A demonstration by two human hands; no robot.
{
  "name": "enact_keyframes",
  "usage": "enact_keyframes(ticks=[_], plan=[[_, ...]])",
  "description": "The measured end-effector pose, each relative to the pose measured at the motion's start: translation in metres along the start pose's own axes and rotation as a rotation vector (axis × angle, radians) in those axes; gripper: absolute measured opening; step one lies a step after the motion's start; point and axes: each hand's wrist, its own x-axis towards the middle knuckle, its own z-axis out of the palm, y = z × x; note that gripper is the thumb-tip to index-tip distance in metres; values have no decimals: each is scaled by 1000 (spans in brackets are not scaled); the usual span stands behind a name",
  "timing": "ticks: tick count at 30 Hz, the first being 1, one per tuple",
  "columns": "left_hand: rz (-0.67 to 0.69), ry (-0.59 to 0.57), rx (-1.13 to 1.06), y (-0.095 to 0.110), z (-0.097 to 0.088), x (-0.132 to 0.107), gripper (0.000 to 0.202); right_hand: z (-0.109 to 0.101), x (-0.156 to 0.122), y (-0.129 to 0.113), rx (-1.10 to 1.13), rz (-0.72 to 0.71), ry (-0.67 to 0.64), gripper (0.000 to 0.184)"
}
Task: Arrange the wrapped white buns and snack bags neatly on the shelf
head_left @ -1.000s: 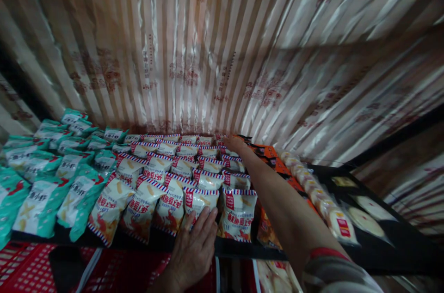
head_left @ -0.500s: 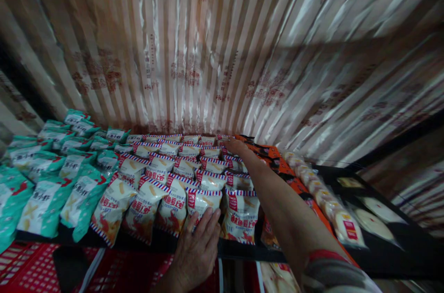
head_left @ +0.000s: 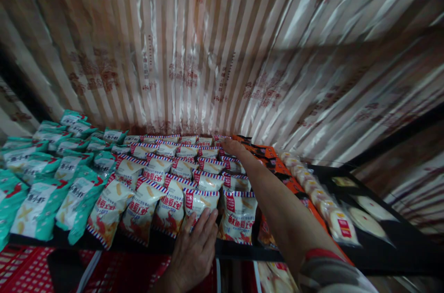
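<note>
A white snack bag (head_left: 201,200) with a red-and-blue striped top edge stands in the front row of similar packs, second from the right end of that row. The left hand (head_left: 196,244) lies against its lower front, the fingers (head_left: 204,223) stretched out nearly straight and close together, resting on the wrapper without gripping it. Just right of it stands another striped bag (head_left: 237,216), upright and touched by neither hand. The right hand (head_left: 233,147) reaches over to the back of the same block of white packs, near a rear bag (head_left: 221,139); its fingertips are too dim to tell how far they are open or whether they have hold of anything. Teal bags (head_left: 33,207) fill the left side, and orange packs (head_left: 267,152) run beside the right forearm, followed by a line of round wrapped pastries (head_left: 342,226). All sit on a black shelf (head_left: 249,251), with red baskets (head_left: 31,270) below and a striped curtain (head_left: 180,52) behind.
</note>
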Motion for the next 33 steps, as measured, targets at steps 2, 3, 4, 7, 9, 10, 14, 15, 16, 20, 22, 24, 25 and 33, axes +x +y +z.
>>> enact_keyframes(ticks=[2,3,4,7,9,10,14,15,16,20,22,24,25,33], plan=[[4,-4,-1,0,0,0,32,-3,-2,2,-14,62,13,44],[9,-6,0,0,0,-1,32,-6,-3,3,-23,95,21,45],[12,-10,1,0,0,-1,33,-10,-5,5,-34,113,25,46],[10,-12,-1,0,0,-1,33,-21,-11,12,-69,70,9,40],[4,-1,-9,0,0,-1,32,-27,-16,14,-90,-11,-24,34],[2,5,-11,0,0,-1,31,-28,-18,15,-101,-49,-41,32],[2,5,-15,0,1,-2,31,-27,-24,13,-134,-108,-63,32],[-1,7,-20,0,1,-2,31,-26,-24,12,-139,-105,-60,33],[-4,11,-26,0,0,-1,30,-26,-25,12,-143,-99,-57,33],[-12,28,-45,1,0,-1,30,-24,-24,10,-149,-76,-42,33],[-14,20,-47,1,0,-1,30,-23,-25,8,-151,-68,-31,33],[-16,10,-43,1,0,-1,31,-21,-25,6,-156,-64,-19,33],[-15,8,-41,1,0,-1,31,-20,-26,5,-159,-63,-14,33],[-12,15,-38,1,-2,1,31,-19,-28,-2,-169,-45,10,33]])
